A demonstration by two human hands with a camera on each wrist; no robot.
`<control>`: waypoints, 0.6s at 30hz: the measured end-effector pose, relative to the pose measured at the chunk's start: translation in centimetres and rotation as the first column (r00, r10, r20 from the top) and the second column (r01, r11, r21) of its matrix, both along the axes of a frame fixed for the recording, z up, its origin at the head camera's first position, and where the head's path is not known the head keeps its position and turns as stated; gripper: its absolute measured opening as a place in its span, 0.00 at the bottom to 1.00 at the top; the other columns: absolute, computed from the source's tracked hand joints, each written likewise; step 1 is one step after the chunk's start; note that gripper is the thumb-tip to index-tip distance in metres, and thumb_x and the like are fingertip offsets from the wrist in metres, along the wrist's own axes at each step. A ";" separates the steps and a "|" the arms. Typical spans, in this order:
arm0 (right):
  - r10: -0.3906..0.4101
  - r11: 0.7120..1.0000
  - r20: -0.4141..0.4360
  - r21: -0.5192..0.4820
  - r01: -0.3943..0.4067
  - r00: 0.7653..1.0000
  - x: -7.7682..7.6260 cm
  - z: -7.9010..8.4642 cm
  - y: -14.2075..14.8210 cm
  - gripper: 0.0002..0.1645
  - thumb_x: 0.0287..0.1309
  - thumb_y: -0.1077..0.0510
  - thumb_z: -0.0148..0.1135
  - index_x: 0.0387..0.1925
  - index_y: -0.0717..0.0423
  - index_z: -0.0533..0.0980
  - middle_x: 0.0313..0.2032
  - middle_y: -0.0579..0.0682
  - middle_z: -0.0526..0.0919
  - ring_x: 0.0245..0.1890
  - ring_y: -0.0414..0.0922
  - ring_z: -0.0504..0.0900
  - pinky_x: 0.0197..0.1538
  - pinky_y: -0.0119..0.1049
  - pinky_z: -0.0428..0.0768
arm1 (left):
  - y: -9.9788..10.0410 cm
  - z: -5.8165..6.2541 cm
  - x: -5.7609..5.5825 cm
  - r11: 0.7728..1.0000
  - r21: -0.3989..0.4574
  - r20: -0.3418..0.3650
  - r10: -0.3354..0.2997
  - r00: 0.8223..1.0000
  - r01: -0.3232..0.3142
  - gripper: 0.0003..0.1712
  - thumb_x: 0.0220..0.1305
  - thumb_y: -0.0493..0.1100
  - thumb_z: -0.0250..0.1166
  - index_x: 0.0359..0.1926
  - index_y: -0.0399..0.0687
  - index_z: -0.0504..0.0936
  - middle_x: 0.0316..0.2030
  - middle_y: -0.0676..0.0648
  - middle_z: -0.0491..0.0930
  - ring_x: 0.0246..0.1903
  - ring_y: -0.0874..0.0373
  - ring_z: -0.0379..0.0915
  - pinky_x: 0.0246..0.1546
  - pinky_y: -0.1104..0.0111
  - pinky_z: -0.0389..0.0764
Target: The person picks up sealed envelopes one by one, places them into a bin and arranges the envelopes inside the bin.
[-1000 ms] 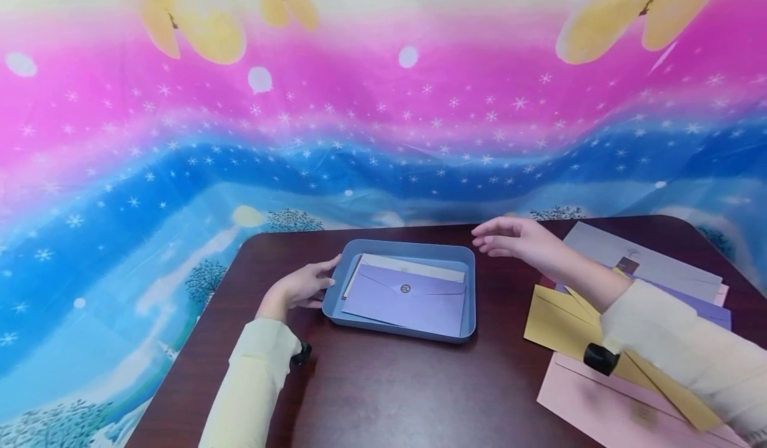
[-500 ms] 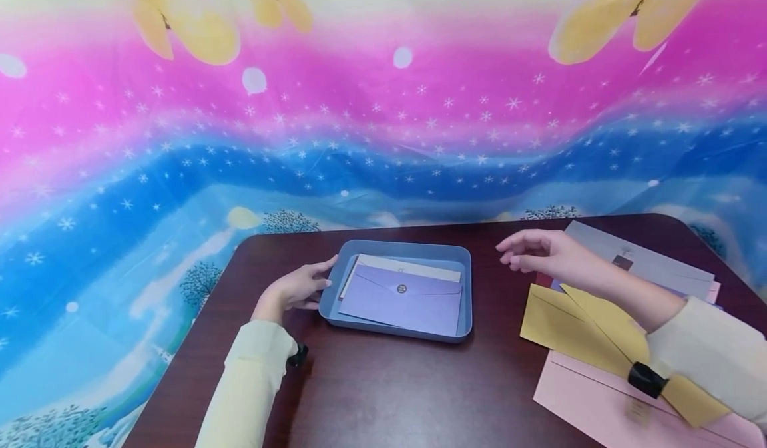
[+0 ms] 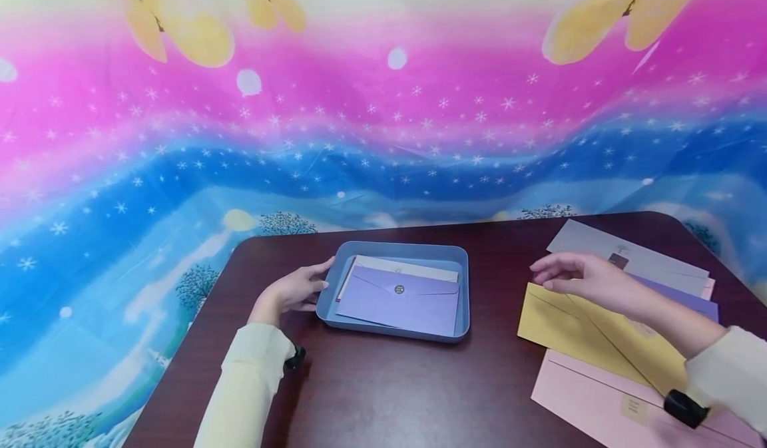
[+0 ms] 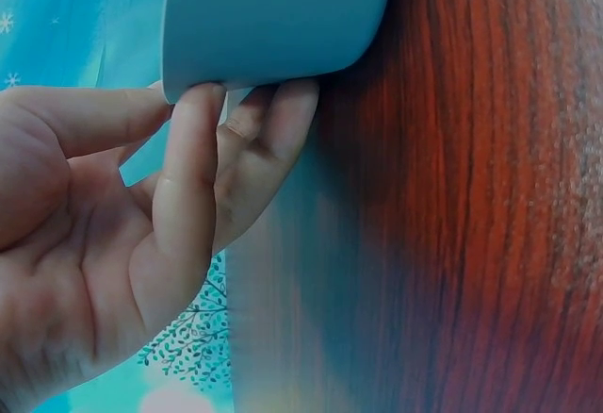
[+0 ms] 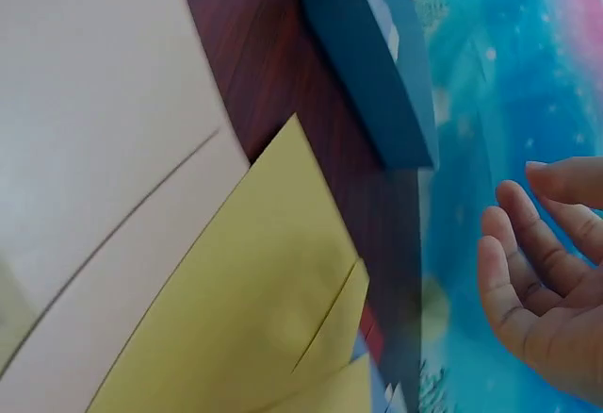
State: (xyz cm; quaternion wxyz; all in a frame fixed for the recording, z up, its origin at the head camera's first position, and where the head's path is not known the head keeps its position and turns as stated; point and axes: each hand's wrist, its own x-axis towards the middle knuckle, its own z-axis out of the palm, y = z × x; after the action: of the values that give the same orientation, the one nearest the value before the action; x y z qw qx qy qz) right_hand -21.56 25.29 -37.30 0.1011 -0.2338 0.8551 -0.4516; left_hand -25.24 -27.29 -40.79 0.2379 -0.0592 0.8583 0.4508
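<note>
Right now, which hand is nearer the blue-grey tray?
Left. The left hand touches the blue-grey tray at its left end, fingers against the outer wall. The right hand is off to the tray's right, clear of it, near the far edge of the yellow envelope.

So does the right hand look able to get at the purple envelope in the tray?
Probably yes, with a reach leftward: the right hand looks empty, and the purple envelope lies uppermost in the tray, which is open on top.
</note>
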 end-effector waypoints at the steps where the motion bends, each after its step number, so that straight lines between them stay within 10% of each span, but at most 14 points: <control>1: 0.001 1.000 -0.010 -0.003 -0.001 1.000 -0.1 -0.3 0.5 0.19 0.69 0.67 0.62 0.59 0.72 0.76 0.46 0.56 0.86 0.45 0.36 0.84 0.45 0.29 0.82 | 0.0 0.0 0.0 1.000 0.001 0.000 0.000 1.000 0.000 0.38 0.81 0.38 0.52 0.82 0.66 0.49 0.70 0.34 0.68 0.48 0.50 0.82 0.44 0.60 0.83; 10: 0.056 0.998 0.069 0.035 -0.059 0.996 0.0 -3.4 6.2 0.19 0.70 0.68 0.59 0.60 0.61 0.75 0.47 0.53 0.84 0.43 0.34 0.83 0.43 0.33 0.83 | 0.2 0.1 0.0 1.000 0.015 -0.005 -0.023 1.000 0.023 0.39 0.80 0.38 0.53 0.83 0.65 0.49 0.72 0.34 0.64 0.50 0.50 0.81 0.46 0.58 0.83; 18: -0.165 0.968 0.145 0.214 0.132 0.976 1.6 -4.2 9.7 0.28 0.71 0.62 0.62 0.64 0.75 0.68 0.48 0.61 0.80 0.31 0.37 0.77 0.32 0.37 0.80 | 0.1 0.5 -0.1 0.999 0.024 -0.005 -0.030 1.000 0.030 0.38 0.81 0.37 0.52 0.82 0.66 0.49 0.71 0.34 0.66 0.53 0.48 0.80 0.49 0.57 0.82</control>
State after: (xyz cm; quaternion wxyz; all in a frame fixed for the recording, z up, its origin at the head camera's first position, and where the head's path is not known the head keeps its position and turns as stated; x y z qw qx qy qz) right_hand -19.93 34.94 -41.51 0.1594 -0.1200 0.9007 -0.3859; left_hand -25.34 -27.19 -40.33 0.2434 -0.0428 0.8542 0.4575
